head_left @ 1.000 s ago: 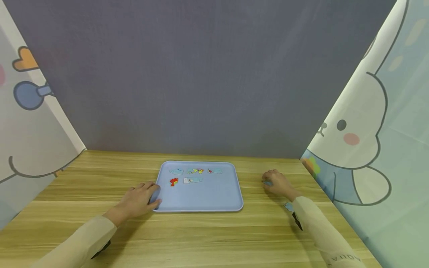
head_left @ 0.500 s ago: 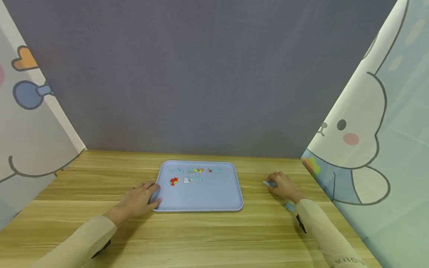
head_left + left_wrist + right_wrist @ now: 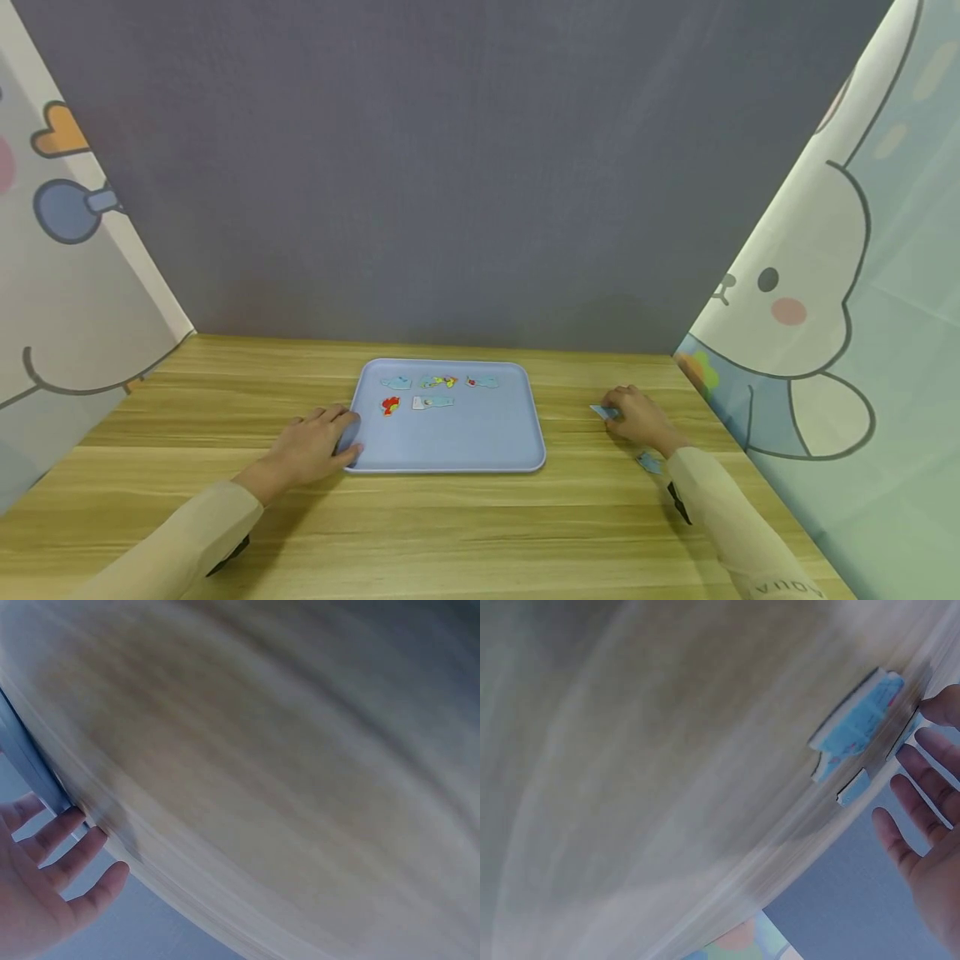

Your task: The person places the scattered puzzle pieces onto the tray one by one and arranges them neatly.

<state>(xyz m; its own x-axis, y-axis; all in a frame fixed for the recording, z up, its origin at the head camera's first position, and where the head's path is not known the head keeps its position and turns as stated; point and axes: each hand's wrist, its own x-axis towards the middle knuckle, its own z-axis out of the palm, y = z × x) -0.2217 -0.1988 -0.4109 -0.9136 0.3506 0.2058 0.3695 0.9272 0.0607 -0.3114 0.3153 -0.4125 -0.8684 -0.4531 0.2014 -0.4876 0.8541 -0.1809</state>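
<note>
My left hand (image 3: 311, 446) rests at the left side of a light blue tray (image 3: 480, 446); in the left wrist view its loosely extended fingers (image 3: 79, 859) meet the rim. Several flat, printed puzzle pieces lie in the tray, among them a red one (image 3: 391, 406) and a yellow-marked one (image 3: 438, 382). Right of the tray, my right hand (image 3: 637, 417) pinches a light blue puzzle piece (image 3: 603, 412) low at the tabletop. The right wrist view has its thumb and forefinger at this piece (image 3: 905, 735), the other fingers spread loosely.
Another blue puzzle piece (image 3: 648, 463) lies by my right wrist. In the right wrist view, a larger piece (image 3: 859, 720) and a small one (image 3: 853, 787) lie on the wooden table (image 3: 450, 533). A grey panel (image 3: 450, 183) stands behind, with cartoon-printed cloths on both sides.
My right hand has shifted slightly to the right, and more of the blue piece at its fingertips shows. The left hand and tray have stayed in place.
</note>
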